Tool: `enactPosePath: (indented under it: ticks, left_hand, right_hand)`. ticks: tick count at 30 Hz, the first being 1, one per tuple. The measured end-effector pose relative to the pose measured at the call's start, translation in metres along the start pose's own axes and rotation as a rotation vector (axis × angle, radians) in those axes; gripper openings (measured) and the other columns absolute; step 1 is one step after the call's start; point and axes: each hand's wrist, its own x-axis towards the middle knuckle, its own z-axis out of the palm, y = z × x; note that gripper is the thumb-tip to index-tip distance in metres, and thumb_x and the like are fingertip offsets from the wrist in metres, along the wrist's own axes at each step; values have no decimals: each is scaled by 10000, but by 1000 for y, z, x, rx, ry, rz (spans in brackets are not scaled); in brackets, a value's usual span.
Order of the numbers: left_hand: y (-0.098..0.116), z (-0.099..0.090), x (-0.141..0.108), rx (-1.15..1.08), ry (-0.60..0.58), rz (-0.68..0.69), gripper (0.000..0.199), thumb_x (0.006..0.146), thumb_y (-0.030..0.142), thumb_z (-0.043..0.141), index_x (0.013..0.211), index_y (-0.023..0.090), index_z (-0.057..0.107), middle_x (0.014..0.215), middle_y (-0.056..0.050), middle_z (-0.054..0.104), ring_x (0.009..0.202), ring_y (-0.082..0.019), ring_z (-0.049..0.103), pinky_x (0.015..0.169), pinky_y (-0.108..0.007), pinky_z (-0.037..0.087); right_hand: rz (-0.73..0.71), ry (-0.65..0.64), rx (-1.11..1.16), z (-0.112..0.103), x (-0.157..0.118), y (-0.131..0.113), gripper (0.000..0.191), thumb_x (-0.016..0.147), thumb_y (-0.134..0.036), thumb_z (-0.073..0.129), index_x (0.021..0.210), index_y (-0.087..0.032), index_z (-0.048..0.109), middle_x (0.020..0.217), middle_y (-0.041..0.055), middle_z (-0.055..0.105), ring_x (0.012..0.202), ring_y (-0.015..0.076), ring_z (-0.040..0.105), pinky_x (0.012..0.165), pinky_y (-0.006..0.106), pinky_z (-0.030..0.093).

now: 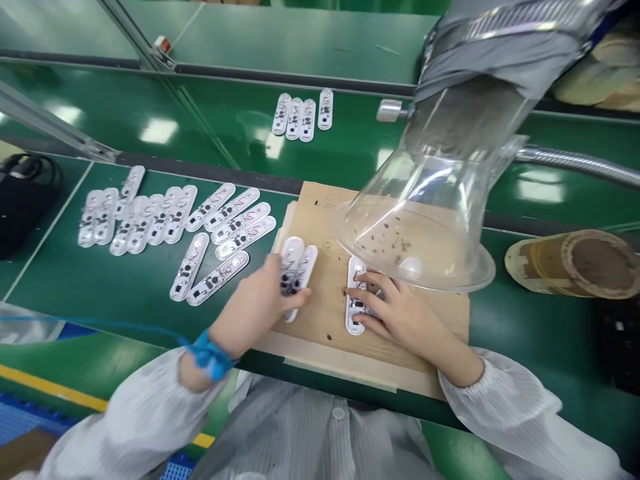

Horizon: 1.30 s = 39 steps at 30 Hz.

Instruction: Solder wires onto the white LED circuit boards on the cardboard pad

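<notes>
White circuit boards (299,261) sit clamped in left fingers (295,293), while right fingers (373,285) spread flat on another board (354,319) on a wooden plank (330,267).

The left hand (255,307) is blurred on my feed and hides part of the white circuit boards (300,263) under it. The right hand (400,313) covers the middle of another board (355,325). A black object (23,213) runs off the left edge, and the board markings (233,207) are too small for me to read.

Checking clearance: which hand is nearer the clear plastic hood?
Right. The right hand sits just below the clear plastic hood's rim; the left hand is well off to the hood's left.
</notes>
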Motion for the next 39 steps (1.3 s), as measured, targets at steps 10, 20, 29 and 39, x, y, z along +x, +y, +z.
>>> enactPosePath:
  ticks: [10, 20, 29, 39]
  left_hand:
    - [-64, -33, 8, 68, 203, -68, 591, 958, 703, 602, 1276, 205, 586, 1314, -147, 660, 903, -305, 704, 716, -392, 512]
    - [-106, -21, -22, 1, 35, -100, 417, 937, 676, 509, 951, 259, 504, 916, -67, 661, 671, -266, 609, 620, -364, 382]
    - [-16, -7, 51, -143, 97, 261, 361, 952, 570, 668, 914, 251, 504, 886, -16, 637, 802, -232, 621, 728, -343, 447]
    - [12, 4, 45, -131, -74, 466, 326, 1058, 555, 599, 1105, 237, 651, 1028, -56, 745, 975, -290, 715, 845, -401, 532]
  right_hand:
    - [275, 155, 26, 5, -30, -3, 491, 1135, -463, 525, 1543, -192, 505, 1470, 242, 624, 1366, 441, 617, 1086, 667, 557]
    - [247, 149, 36, -8, 33, -6, 480, 1115, -391, 559, 1559, -208, 560, 1602, 210, 539, 1604, 429, 403, 1312, 707, 359]
    - [136, 84, -11, 6, 50, -25, 597, 1104, -471, 611, 1629, -194, 553, 1639, 196, 561, 1568, 462, 458, 1276, 723, 389]
    - [283, 137, -34, -10, -7, 24, 697, 1102, -628, 548, 1671, -231, 478, 1749, 172, 437, 1655, 412, 342, 1327, 721, 299]
